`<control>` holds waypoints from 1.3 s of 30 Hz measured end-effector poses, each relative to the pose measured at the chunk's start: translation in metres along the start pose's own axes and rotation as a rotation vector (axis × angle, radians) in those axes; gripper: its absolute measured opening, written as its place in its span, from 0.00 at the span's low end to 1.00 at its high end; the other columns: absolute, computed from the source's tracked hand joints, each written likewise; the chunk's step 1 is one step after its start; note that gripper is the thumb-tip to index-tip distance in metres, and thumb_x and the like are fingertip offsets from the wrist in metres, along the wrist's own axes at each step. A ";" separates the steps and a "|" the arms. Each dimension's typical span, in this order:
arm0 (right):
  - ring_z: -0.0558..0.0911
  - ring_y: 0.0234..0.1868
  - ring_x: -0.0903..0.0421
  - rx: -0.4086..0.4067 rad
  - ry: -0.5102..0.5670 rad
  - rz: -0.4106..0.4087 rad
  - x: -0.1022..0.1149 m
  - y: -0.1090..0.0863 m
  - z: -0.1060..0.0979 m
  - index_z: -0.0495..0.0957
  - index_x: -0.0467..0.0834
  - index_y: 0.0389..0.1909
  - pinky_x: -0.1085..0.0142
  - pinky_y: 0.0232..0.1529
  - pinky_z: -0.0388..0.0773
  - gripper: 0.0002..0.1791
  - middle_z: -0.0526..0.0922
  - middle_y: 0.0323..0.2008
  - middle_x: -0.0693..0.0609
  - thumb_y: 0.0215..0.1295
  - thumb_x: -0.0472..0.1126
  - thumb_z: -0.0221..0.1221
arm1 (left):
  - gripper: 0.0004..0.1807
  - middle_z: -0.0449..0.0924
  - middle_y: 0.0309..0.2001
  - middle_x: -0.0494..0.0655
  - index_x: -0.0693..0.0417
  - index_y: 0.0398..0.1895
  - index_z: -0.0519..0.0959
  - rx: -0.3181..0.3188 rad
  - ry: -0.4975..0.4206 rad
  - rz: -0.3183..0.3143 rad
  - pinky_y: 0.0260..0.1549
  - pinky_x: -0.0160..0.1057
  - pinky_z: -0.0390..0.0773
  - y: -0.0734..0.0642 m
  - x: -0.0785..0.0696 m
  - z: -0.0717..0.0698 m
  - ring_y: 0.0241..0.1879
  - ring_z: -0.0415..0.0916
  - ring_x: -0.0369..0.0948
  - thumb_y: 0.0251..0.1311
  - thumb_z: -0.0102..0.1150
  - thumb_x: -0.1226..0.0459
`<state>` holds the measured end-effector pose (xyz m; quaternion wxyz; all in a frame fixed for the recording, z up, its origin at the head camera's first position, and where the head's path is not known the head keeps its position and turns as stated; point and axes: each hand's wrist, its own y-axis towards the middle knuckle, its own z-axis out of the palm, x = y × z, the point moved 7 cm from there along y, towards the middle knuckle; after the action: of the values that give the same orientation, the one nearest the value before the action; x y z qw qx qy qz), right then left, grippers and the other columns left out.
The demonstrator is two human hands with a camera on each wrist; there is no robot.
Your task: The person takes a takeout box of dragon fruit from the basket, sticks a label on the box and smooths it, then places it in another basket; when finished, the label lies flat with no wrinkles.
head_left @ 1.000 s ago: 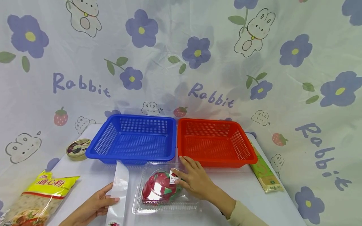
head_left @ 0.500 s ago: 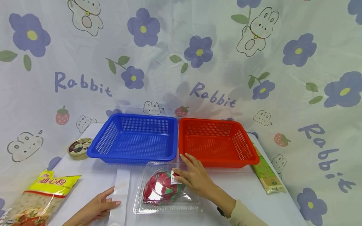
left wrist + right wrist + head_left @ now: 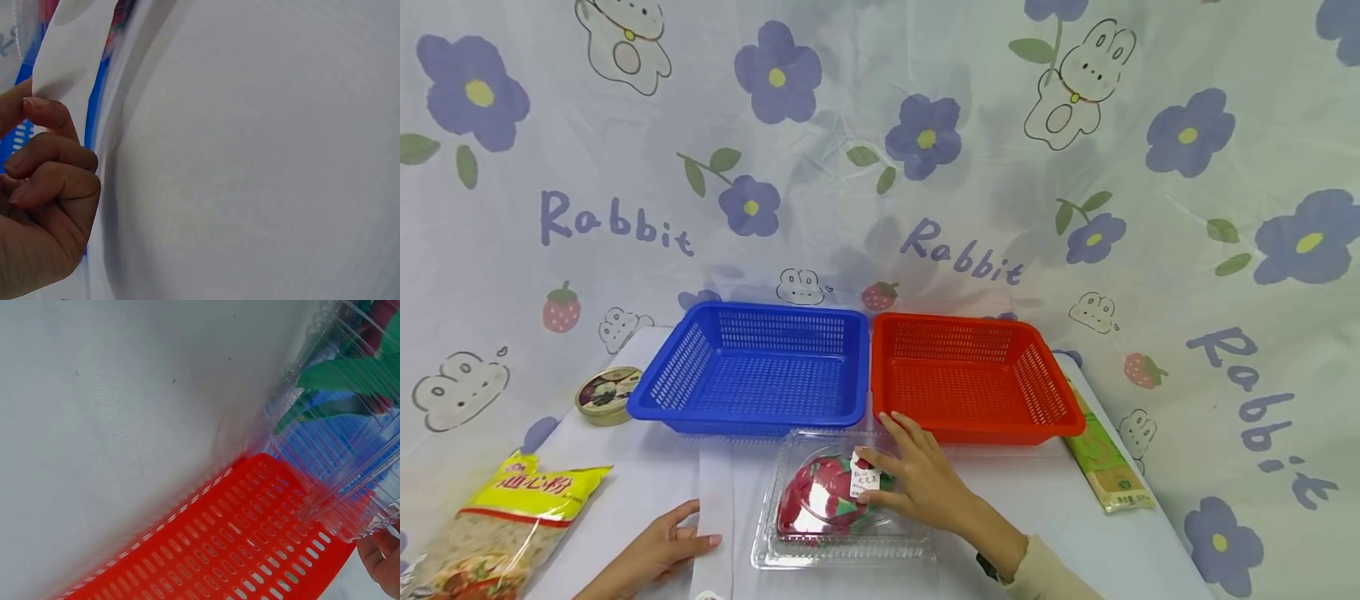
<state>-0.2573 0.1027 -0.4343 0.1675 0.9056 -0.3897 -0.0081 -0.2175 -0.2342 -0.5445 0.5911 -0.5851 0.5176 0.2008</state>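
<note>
My left hand (image 3: 655, 550) pinches a long white strip of label paper (image 3: 715, 508); the strip's printed end is cut off at the bottom of the head view. In the left wrist view the strip (image 3: 72, 53) rises past curled fingers (image 3: 56, 150). A clear plastic clamshell box (image 3: 812, 557) lies closed in front of the baskets. Inside it sits a red dragon fruit (image 3: 820, 500) with green scales. A small white printed label (image 3: 865, 482) is at the lid's right side. Fingertips of my right hand (image 3: 928, 483) touch that label at its top and bottom, the other fingers spread behind.
A blue basket (image 3: 748, 421) and a red basket (image 3: 977, 433) stand side by side behind the box. At left are a yellow-topped food bag (image 3: 512, 525) and a round tin (image 3: 606, 398). A green and tan packet (image 3: 1108, 462) lies beside the red basket.
The label under my right fingertips has turned more upright and flatter, its print now showing. The strip in my left hand has slid or dipped downward slightly. The box has stayed put.
</note>
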 end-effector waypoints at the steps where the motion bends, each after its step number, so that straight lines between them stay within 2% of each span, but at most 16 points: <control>1: 0.55 0.76 0.44 0.004 -0.006 0.003 0.000 0.000 0.000 0.73 0.64 0.67 0.43 0.67 0.66 0.33 0.59 0.75 0.43 0.63 0.72 0.52 | 0.52 0.76 0.29 0.44 0.85 0.69 0.40 -0.027 0.032 -0.008 0.27 0.31 0.67 0.001 0.000 -0.001 0.24 0.64 0.34 0.65 0.62 0.55; 2: 0.55 0.76 0.44 0.011 -0.009 0.009 0.000 -0.001 0.000 0.72 0.64 0.68 0.43 0.68 0.65 0.34 0.58 0.76 0.43 0.63 0.72 0.52 | 0.52 0.78 0.32 0.45 0.84 0.69 0.42 -0.054 0.071 -0.007 0.32 0.33 0.71 0.001 0.000 -0.001 0.28 0.67 0.36 0.64 0.63 0.54; 4: 0.53 0.77 0.45 0.029 -0.007 0.024 -0.001 -0.001 0.001 0.70 0.65 0.69 0.43 0.69 0.64 0.35 0.57 0.76 0.44 0.63 0.73 0.50 | 0.51 0.79 0.34 0.48 0.83 0.69 0.46 -0.113 0.160 -0.011 0.38 0.37 0.72 0.001 -0.001 -0.004 0.33 0.69 0.38 0.63 0.64 0.53; 5: 0.53 0.77 0.45 0.037 -0.004 0.031 -0.001 -0.002 0.001 0.68 0.65 0.70 0.43 0.69 0.64 0.36 0.57 0.76 0.44 0.63 0.74 0.49 | 0.51 0.76 0.31 0.47 0.82 0.69 0.49 -0.149 0.201 -0.020 0.37 0.38 0.70 0.001 -0.002 -0.006 0.31 0.67 0.39 0.62 0.64 0.51; 6: 0.52 0.77 0.45 0.039 0.000 0.037 -0.002 -0.003 0.001 0.67 0.65 0.71 0.43 0.69 0.63 0.37 0.56 0.76 0.44 0.64 0.74 0.49 | 0.51 0.72 0.28 0.43 0.81 0.68 0.50 -0.175 0.230 -0.025 0.35 0.38 0.69 0.000 -0.003 -0.008 0.30 0.65 0.39 0.61 0.65 0.51; 8: 0.51 0.77 0.46 0.042 0.003 0.050 -0.003 -0.006 0.001 0.63 0.65 0.73 0.42 0.69 0.63 0.38 0.55 0.77 0.44 0.64 0.74 0.47 | 0.51 0.71 0.26 0.44 0.80 0.68 0.52 -0.220 0.283 -0.022 0.37 0.40 0.69 -0.001 -0.005 -0.012 0.32 0.67 0.40 0.60 0.66 0.49; 9: 0.51 0.77 0.46 0.038 0.004 0.053 -0.003 -0.008 0.001 0.62 0.64 0.74 0.42 0.68 0.64 0.38 0.55 0.77 0.44 0.65 0.74 0.46 | 0.51 0.70 0.26 0.44 0.80 0.67 0.53 -0.244 0.302 -0.027 0.34 0.39 0.66 -0.002 -0.006 -0.014 0.30 0.65 0.40 0.59 0.66 0.48; 13: 0.51 0.77 0.46 -0.006 -0.001 0.069 -0.002 -0.019 -0.008 0.59 0.65 0.75 0.40 0.66 0.65 0.39 0.54 0.78 0.46 0.66 0.74 0.45 | 0.51 0.68 0.30 0.47 0.77 0.69 0.53 -0.332 0.368 -0.037 0.29 0.37 0.64 -0.010 -0.017 -0.021 0.30 0.65 0.41 0.61 0.63 0.45; 17: 0.52 0.77 0.46 -0.042 -0.005 0.073 0.002 -0.034 -0.019 0.54 0.66 0.77 0.37 0.66 0.65 0.40 0.54 0.78 0.46 0.66 0.72 0.48 | 0.52 0.68 0.36 0.50 0.72 0.73 0.46 -0.372 0.388 -0.011 0.30 0.37 0.64 -0.017 -0.037 -0.018 0.33 0.65 0.41 0.65 0.56 0.43; 22: 0.52 0.77 0.46 -0.037 -0.001 0.087 0.001 -0.050 -0.023 0.55 0.63 0.77 0.36 0.65 0.64 0.43 0.55 0.77 0.47 0.64 0.74 0.49 | 0.50 0.70 0.48 0.54 0.63 0.77 0.42 -0.335 0.318 0.062 0.32 0.36 0.66 -0.019 -0.063 0.005 0.35 0.67 0.41 0.68 0.53 0.43; 26: 0.55 0.76 0.46 -0.038 0.006 0.109 -0.004 -0.062 -0.022 0.55 0.60 0.77 0.38 0.65 0.65 0.46 0.56 0.77 0.47 0.61 0.75 0.51 | 0.46 0.67 0.56 0.59 0.58 0.79 0.43 -0.267 0.276 0.196 0.29 0.34 0.66 -0.019 -0.081 0.030 0.30 0.64 0.37 0.69 0.55 0.49; 30: 0.57 0.75 0.45 -0.033 0.028 0.151 -0.010 -0.071 -0.021 0.50 0.55 0.79 0.38 0.65 0.66 0.52 0.54 0.78 0.49 0.59 0.76 0.52 | 0.48 0.62 0.61 0.62 0.55 0.80 0.45 -0.215 0.326 0.295 0.26 0.32 0.68 -0.018 -0.092 0.048 0.29 0.63 0.35 0.66 0.59 0.51; 32: 0.57 0.75 0.46 -0.015 0.058 0.181 -0.012 -0.074 -0.019 0.47 0.53 0.80 0.38 0.65 0.65 0.55 0.53 0.78 0.50 0.58 0.76 0.52 | 0.49 0.63 0.58 0.61 0.51 0.80 0.45 -0.192 0.348 0.307 0.25 0.31 0.68 -0.017 -0.094 0.053 0.28 0.63 0.35 0.63 0.62 0.51; 35: 0.57 0.75 0.46 0.031 0.099 0.226 -0.015 -0.077 -0.015 0.44 0.51 0.80 0.37 0.66 0.63 0.58 0.53 0.78 0.51 0.57 0.77 0.52 | 0.53 0.64 0.48 0.54 0.48 0.81 0.44 -0.161 0.398 0.321 0.23 0.31 0.67 -0.015 -0.095 0.059 0.27 0.62 0.35 0.60 0.65 0.49; 39: 0.56 0.76 0.44 0.114 0.149 0.283 -0.019 -0.082 -0.006 0.42 0.49 0.80 0.37 0.68 0.60 0.60 0.52 0.79 0.49 0.56 0.78 0.52 | 0.59 0.63 0.40 0.48 0.48 0.81 0.41 -0.135 0.474 0.338 0.22 0.31 0.67 -0.013 -0.094 0.065 0.27 0.61 0.36 0.55 0.69 0.47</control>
<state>-0.2121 0.1707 -0.4561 0.1437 0.8478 -0.4997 0.1046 -0.2184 -0.1435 -0.4730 0.3716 -0.5591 0.7169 0.1881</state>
